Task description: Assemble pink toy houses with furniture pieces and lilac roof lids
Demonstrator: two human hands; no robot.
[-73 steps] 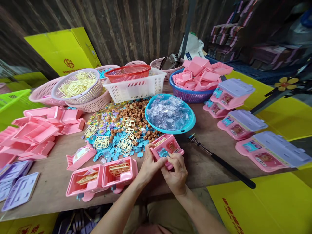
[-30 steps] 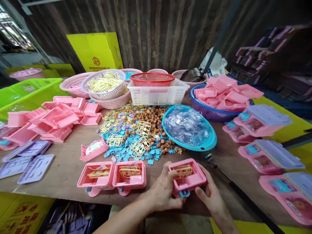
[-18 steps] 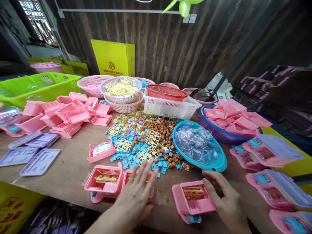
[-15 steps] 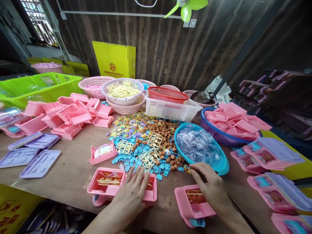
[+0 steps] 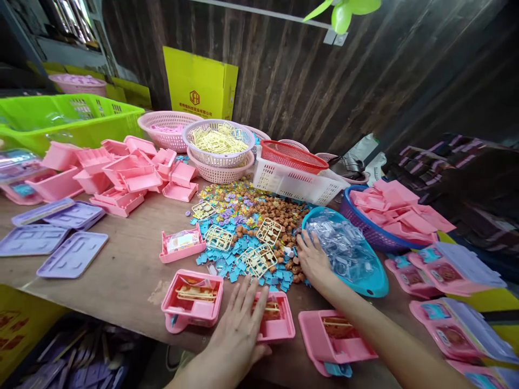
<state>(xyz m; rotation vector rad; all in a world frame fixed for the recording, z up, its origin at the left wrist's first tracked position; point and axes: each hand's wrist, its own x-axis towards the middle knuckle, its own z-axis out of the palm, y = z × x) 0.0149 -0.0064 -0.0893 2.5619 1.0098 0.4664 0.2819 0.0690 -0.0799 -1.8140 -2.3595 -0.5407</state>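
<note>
My left hand [image 5: 239,319] lies with fingers stretched over a small pink plastic box [image 5: 279,324], partly covering it. Cream-coloured parts show inside that box. To its left, a similar pink box [image 5: 193,300] holds cream parts and a packet. My right hand [image 5: 314,260] reaches forward, fingers apart, at the edge of a heap of small brown pieces [image 5: 295,266], beside the teal basin [image 5: 377,286] of clear plastic parts. Whether its fingertips touch a piece cannot be made out. Below my right forearm sits a third pink box [image 5: 320,346] with cream parts inside.
Small blue pieces [image 5: 227,256] and cream part frames [image 5: 219,237] spread mid-table. Pink trays [image 5: 133,175] and purple lids [image 5: 73,256] lie left. Baskets, including a red one [image 5: 292,156], line the back. Finished-looking pink cases [image 5: 450,324] stand right.
My right hand has moved forward and left, from the right-hand pink box to the brown pieces. A gap has opened between the two left boxes, my left hand staying over one. The view has tilted.
</note>
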